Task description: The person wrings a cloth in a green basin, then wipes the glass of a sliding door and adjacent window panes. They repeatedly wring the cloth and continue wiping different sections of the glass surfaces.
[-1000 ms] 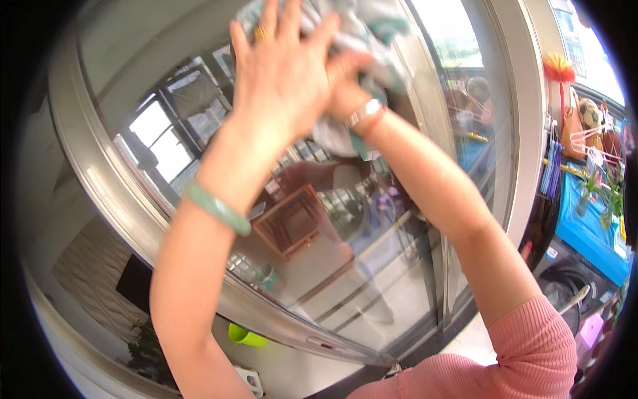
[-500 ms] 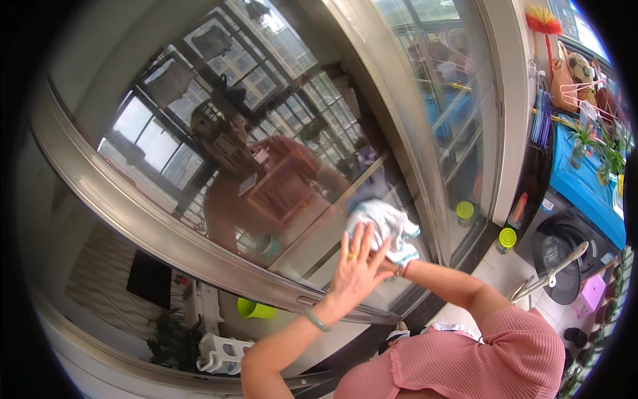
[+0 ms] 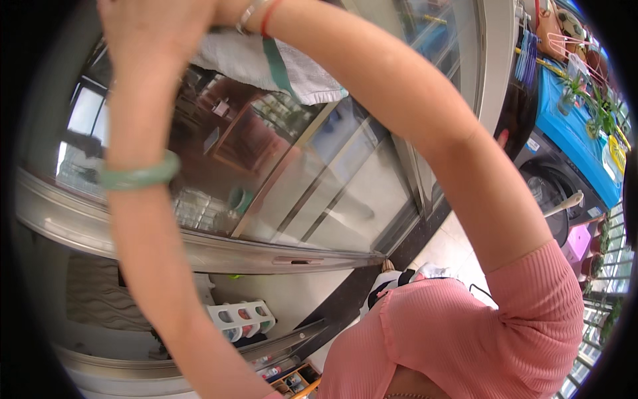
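Two hands (image 3: 156,28), fingers cropped, grip unclear, adjoin white cloth (image 3: 242,61) against reflective glass (image 3: 359,189); a blue-covered washing machine (image 3: 561,166) stands right.

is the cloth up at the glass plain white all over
No, a green band runs across the white cloth in front of the glass.

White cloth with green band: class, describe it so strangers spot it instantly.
Find the large metal-framed glass panel. In front of it, above and right of the pale green ring-shaped bangle, is the white fabric cloth, set apart from the clear glass by its green band.
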Demonstrator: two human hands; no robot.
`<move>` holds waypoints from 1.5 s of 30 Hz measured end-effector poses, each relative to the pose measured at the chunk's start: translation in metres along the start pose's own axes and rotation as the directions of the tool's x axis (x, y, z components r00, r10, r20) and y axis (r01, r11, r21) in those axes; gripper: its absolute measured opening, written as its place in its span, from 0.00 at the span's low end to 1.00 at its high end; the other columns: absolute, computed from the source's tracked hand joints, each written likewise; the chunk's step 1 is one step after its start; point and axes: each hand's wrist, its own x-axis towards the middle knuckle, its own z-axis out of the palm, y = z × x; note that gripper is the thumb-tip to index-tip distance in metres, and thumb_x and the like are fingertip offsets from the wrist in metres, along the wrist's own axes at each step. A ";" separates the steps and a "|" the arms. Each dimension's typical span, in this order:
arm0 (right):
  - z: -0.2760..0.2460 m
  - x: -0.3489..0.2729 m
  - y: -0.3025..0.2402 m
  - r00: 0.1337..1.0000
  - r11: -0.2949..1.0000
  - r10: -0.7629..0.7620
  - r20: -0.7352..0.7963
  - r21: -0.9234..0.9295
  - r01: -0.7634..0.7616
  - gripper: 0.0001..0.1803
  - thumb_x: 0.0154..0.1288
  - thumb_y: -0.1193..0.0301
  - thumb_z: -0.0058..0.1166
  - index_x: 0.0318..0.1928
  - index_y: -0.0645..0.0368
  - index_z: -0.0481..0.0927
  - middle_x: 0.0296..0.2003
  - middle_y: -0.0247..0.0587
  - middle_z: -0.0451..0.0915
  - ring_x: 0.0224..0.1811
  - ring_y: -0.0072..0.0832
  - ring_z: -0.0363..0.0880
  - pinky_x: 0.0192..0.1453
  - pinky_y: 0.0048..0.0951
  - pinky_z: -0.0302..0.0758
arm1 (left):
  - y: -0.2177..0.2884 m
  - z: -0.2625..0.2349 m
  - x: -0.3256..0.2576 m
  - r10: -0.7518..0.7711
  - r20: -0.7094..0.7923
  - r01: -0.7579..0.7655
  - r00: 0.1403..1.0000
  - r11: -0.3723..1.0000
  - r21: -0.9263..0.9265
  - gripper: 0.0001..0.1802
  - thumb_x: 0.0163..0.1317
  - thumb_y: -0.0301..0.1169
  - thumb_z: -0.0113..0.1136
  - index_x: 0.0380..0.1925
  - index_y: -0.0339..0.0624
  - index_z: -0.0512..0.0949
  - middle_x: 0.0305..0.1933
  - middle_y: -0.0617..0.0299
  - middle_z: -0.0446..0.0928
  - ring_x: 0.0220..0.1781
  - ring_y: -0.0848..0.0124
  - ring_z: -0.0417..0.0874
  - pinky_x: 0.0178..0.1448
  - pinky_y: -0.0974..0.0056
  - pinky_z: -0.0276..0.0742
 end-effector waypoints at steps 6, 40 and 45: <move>-0.004 -0.172 0.035 0.978 0.978 0.202 0.055 -0.056 -0.199 0.39 0.75 0.53 0.39 0.78 0.51 0.43 0.80 0.39 0.35 0.82 0.35 0.33 0.83 0.39 0.36 | 0.130 -0.042 -0.113 0.098 0.293 0.087 0.951 0.824 -0.559 0.33 0.66 0.60 0.49 0.67 0.60 0.70 0.77 0.38 0.53 0.80 0.42 0.49 0.77 0.35 0.47; 0.084 -0.053 -0.047 0.986 0.992 -0.093 0.137 0.094 0.081 0.33 0.73 0.52 0.39 0.74 0.46 0.56 0.72 0.44 0.51 0.74 0.40 0.49 0.77 0.40 0.53 | -0.055 -0.089 -0.117 -0.195 0.226 0.272 0.954 0.879 -0.391 0.30 0.73 0.59 0.41 0.68 0.64 0.70 0.73 0.35 0.58 0.77 0.40 0.54 0.77 0.40 0.47; 0.104 -0.192 -0.042 0.952 0.994 0.012 0.305 0.100 -0.044 0.32 0.72 0.52 0.41 0.73 0.46 0.59 0.71 0.45 0.55 0.72 0.41 0.53 0.75 0.41 0.55 | 0.025 -0.132 -0.217 -0.369 0.450 0.497 0.813 0.842 -0.208 0.41 0.67 0.63 0.46 0.74 0.52 0.61 0.79 0.34 0.41 0.80 0.34 0.41 0.76 0.32 0.40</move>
